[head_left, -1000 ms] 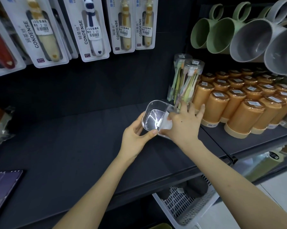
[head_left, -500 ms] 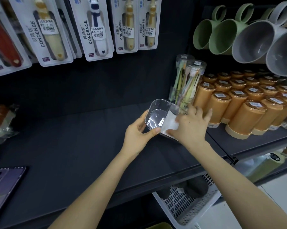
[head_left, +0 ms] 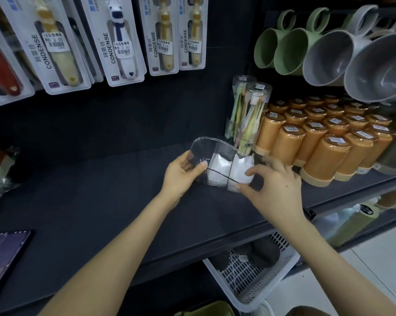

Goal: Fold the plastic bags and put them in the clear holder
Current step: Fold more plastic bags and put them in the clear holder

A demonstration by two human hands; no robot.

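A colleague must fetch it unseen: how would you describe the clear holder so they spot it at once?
On the dark shelf under the hanging toothbrush packs, look left of the orange cups. The clear holder is gripped by the left hand and right hand. Unlike the tall clear toothbrush tubes behind, it is squat, divided, and holds folded white bags.

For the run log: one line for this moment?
left hand: grips clear plastic holder | right hand: pinches its other end | folded white plastic bags: inside holder
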